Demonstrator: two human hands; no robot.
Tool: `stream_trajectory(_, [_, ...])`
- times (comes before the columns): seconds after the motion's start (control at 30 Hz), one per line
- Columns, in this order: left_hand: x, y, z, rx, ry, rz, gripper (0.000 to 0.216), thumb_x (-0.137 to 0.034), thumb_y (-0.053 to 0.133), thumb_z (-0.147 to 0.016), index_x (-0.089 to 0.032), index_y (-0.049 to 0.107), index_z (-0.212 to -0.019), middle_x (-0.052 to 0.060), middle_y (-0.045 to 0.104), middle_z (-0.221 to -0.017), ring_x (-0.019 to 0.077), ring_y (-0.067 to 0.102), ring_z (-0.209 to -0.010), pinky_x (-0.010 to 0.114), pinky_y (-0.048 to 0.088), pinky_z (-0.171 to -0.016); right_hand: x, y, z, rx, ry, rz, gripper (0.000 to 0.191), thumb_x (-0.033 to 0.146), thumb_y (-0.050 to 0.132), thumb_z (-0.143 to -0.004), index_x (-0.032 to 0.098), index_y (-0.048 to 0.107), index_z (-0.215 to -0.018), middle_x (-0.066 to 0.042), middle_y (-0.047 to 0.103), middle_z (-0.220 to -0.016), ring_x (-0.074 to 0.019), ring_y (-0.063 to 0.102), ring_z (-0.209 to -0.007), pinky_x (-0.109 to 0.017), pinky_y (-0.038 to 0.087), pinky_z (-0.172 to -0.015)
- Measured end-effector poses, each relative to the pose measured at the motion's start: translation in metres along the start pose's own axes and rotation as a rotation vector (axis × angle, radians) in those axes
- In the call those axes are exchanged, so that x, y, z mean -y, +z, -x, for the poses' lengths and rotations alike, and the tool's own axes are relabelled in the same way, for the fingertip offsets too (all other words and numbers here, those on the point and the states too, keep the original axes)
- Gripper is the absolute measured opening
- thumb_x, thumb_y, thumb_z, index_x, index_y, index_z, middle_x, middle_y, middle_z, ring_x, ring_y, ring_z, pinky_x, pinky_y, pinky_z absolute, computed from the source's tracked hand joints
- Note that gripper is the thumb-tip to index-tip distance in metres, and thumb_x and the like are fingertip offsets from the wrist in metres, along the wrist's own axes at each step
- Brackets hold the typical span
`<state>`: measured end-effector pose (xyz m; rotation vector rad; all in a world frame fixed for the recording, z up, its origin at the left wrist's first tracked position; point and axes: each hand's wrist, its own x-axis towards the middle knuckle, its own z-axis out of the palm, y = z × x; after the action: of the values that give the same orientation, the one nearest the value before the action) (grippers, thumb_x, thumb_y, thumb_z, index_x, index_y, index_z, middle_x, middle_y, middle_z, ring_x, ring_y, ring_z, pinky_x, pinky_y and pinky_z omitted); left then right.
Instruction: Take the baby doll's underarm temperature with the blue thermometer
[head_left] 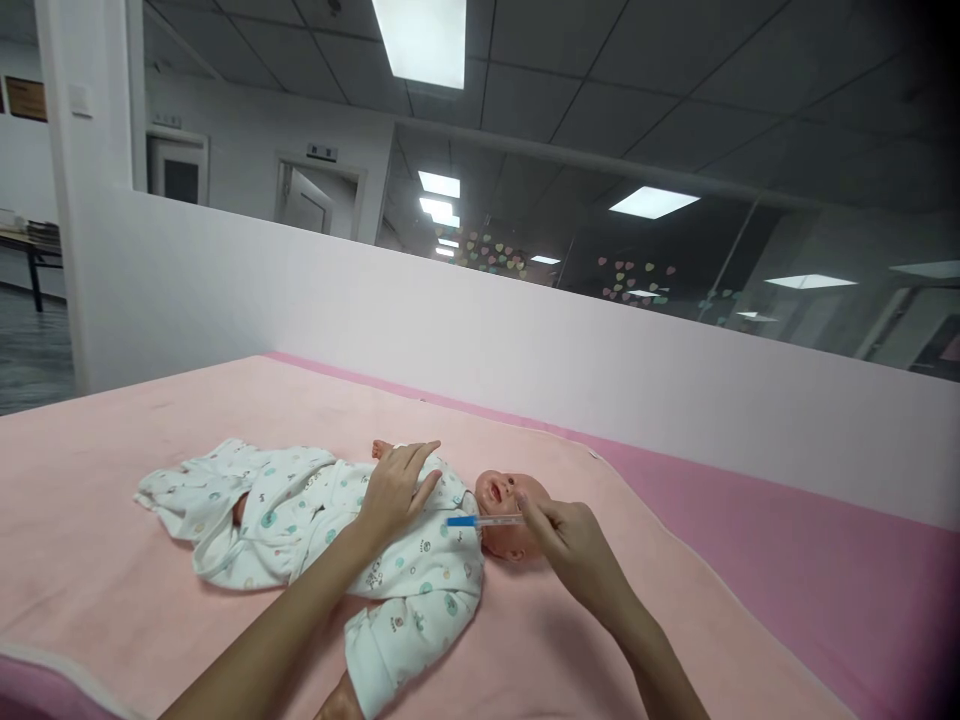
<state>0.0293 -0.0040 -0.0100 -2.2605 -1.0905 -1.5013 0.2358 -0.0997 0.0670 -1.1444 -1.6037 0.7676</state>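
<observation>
On the pink-covered bed lies a baby doll [517, 490] on its back, head to the right, in white patterned baby clothes [315, 515]. My left hand [397, 490] rests on the doll's chest with its fingers stretched out. Above the doll's neck and cheek, my right hand [570, 545] pinches a clear thermometer [491, 520] with a blue end, held level and pointing left. Whether the thermometer touches the doll cannot be made out. The right fingertips hide part of the doll's head.
A light pink sheet [187, 400] covers a darker pink mattress [750, 530]. Behind it runs a low white wall [525, 360] topped with glass. At the far left stands a table [30, 245].
</observation>
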Motion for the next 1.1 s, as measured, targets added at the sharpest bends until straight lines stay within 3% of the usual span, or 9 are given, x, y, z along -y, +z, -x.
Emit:
stream_trajectory(0.17, [0.001, 0.000, -0.001, 0.063, 0.007, -0.003, 0.026, -0.027, 0.037, -0.089, -0.020, 0.054, -0.107, 0.006, 0.059, -0.103, 0.0199, 0.052, -0.094, 0.036, 0.038, -0.083, 0.011, -0.002, 0.011, -0.062, -0.048, -0.112, 0.050, 0.059, 0.037, -0.079, 0.024, 0.022, -0.046, 0.008, 0.019, -0.034, -0.0071, 0.017, -0.034, -0.023, 0.018, -0.036])
stream_trajectory(0.3, [-0.003, 0.000, -0.002, 0.151, 0.110, -0.043, 0.023, -0.025, 0.037, -0.089, -0.019, 0.058, -0.095, 0.005, 0.061, -0.093, 0.0195, 0.053, -0.086, 0.036, 0.038, -0.078, 0.007, -0.005, 0.020, -0.039, -0.060, 0.150, 0.049, 0.056, 0.053, -0.072, 0.022, 0.031, -0.045, 0.007, 0.026, -0.038, -0.0059, 0.019, -0.037, -0.022, 0.014, -0.037])
stream_trajectory(0.4, [-0.014, 0.001, 0.000, 0.219, 0.215, -0.043, 0.021, -0.027, 0.040, -0.088, -0.020, 0.058, -0.096, 0.005, 0.061, -0.091, 0.0193, 0.053, -0.085, 0.035, 0.038, -0.077, -0.010, -0.011, 0.035, -0.040, 0.006, 0.176, 0.051, 0.059, 0.035, -0.081, 0.022, 0.026, -0.046, 0.007, 0.023, -0.036, -0.0070, 0.021, -0.035, -0.022, 0.020, -0.037])
stream_trajectory(0.5, [-0.027, 0.003, 0.004, 0.288, 0.261, -0.027, 0.021, -0.026, 0.042, -0.086, -0.021, 0.055, -0.101, 0.005, 0.060, -0.096, 0.0190, 0.052, -0.089, 0.034, 0.038, -0.079, -0.039, -0.018, 0.056, -0.174, -0.086, 0.589, 0.052, 0.054, 0.032, -0.084, 0.020, 0.032, -0.045, 0.004, 0.031, -0.036, -0.0077, 0.027, -0.035, -0.022, 0.021, -0.039])
stream_trajectory(0.63, [-0.032, 0.006, 0.007, 0.341, 0.206, -0.004, 0.021, -0.023, 0.044, -0.084, -0.023, 0.055, -0.102, 0.004, 0.059, -0.098, 0.0195, 0.052, -0.093, 0.034, 0.037, -0.081, -0.085, -0.023, 0.087, -0.320, -0.363, 1.249, 0.043, 0.034, 0.029, -0.088, 0.018, 0.059, -0.063, -0.002, 0.048, -0.043, -0.0096, 0.039, -0.037, -0.024, 0.014, -0.041])
stream_trajectory(0.7, [-0.031, 0.007, 0.007, 0.354, 0.173, 0.011, 0.019, -0.023, 0.045, -0.083, -0.023, 0.055, -0.099, 0.004, 0.059, -0.097, 0.0197, 0.052, -0.093, 0.034, 0.036, -0.082, -0.103, -0.021, 0.098, -0.293, -0.369, 1.409, 0.041, 0.024, 0.026, -0.088, 0.019, 0.064, -0.075, -0.004, 0.056, -0.049, -0.0112, 0.045, -0.039, -0.025, 0.014, -0.041])
stream_trajectory(0.77, [-0.030, 0.007, 0.007, 0.362, 0.156, 0.023, 0.018, -0.023, 0.045, -0.083, -0.022, 0.055, -0.097, 0.003, 0.059, -0.095, 0.0195, 0.052, -0.091, 0.034, 0.036, -0.082, -0.111, -0.015, 0.102, -0.254, -0.264, 1.492, 0.036, 0.023, 0.032, -0.086, 0.019, 0.062, -0.068, -0.004, 0.057, -0.047, -0.0130, 0.049, -0.039, -0.025, 0.013, -0.041])
stream_trajectory(0.9, [-0.028, 0.009, 0.007, 0.347, 0.094, 0.043, 0.016, -0.024, 0.043, -0.084, -0.020, 0.053, -0.095, 0.003, 0.059, -0.088, 0.0185, 0.052, -0.087, 0.033, 0.037, -0.079, -0.098, 0.006, 0.084, -0.262, -0.040, 1.476, 0.032, 0.031, 0.046, -0.082, 0.020, 0.054, -0.053, -0.003, 0.056, -0.044, -0.0156, 0.052, -0.040, -0.024, 0.015, -0.042])
stream_trajectory(1.1, [-0.025, 0.012, 0.009, 0.351, 0.064, 0.074, 0.018, -0.017, 0.043, -0.083, -0.021, 0.056, -0.095, 0.002, 0.061, -0.088, 0.0177, 0.053, -0.085, 0.032, 0.038, -0.078, -0.053, 0.052, 0.014, -0.281, -0.069, 1.232, 0.028, 0.033, 0.042, -0.084, 0.019, 0.056, -0.065, -0.002, 0.060, -0.055, -0.0128, 0.052, -0.046, -0.024, 0.019, -0.043])
